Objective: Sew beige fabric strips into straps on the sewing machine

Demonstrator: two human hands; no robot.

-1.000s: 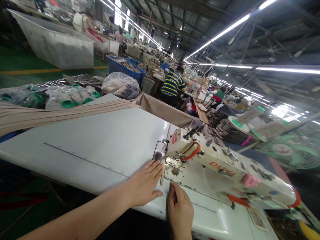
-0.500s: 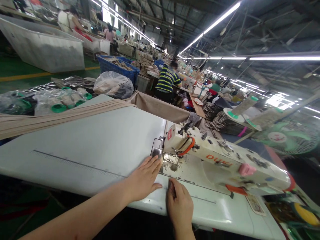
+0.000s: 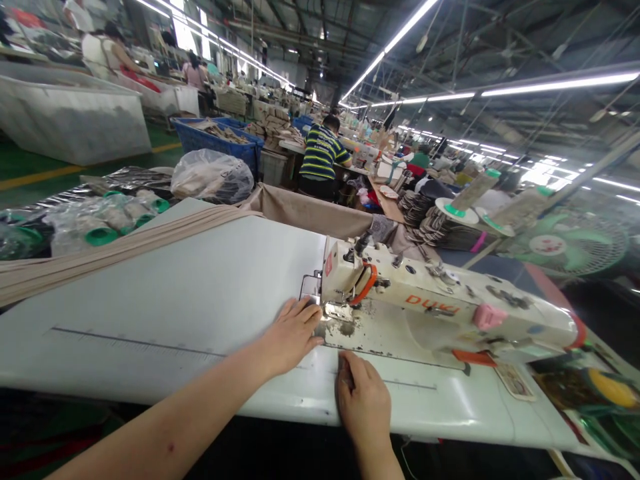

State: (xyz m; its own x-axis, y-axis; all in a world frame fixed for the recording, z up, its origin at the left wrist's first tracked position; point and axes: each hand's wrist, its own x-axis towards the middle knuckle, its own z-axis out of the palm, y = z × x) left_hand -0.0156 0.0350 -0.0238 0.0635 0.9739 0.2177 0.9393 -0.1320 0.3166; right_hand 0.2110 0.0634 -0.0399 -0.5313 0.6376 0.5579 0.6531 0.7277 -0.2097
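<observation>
A white industrial sewing machine (image 3: 430, 303) with an orange finger guard stands on a pale worktable (image 3: 200, 267). My left hand (image 3: 290, 333) lies flat, palm down, beside the machine's needle area. Its fingertips cover part of a shiny metal plate (image 3: 311, 285), close to the presser foot (image 3: 337, 311). My right hand (image 3: 364, 393) rests near the table's front edge, just before the machine bed. Its fingers are curled in, and whatever they may hold is hidden.
A bundle of beige fabric strips (image 3: 125, 243) lies across the table's far left. Behind are bagged thread cones (image 3: 115, 220), a blue bin (image 3: 220, 139) and a person in a striped shirt (image 3: 323, 153). A green fan (image 3: 565, 243) stands at right.
My left hand has slid slightly forward along the needle area, covering more of the metal plate, its thumb drawn closer. My right hand stays nearly in place. The camera view has shifted a little.
</observation>
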